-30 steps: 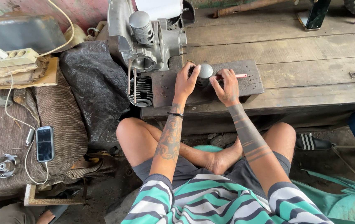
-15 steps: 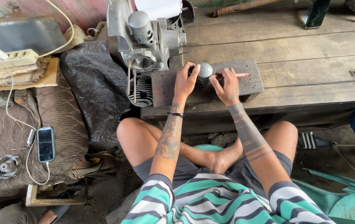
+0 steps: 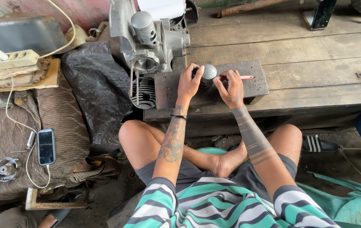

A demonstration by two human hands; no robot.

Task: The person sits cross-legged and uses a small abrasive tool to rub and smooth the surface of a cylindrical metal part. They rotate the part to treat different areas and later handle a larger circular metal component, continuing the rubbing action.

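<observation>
Between both hands' grip [image 3: 211, 82]: grey piston [image 3: 208, 72]

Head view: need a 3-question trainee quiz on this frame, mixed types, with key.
1. True or false: the left hand grips the grey metal cylinder standing on the dark perforated plate.
2. What does the right hand hold? A) a hammer B) a pink pencil C) a phone
3. Fill in: the smartphone lies on the brown cushion to the person's ____ side.

Key: 1 true; 2 B; 3 left.
</observation>
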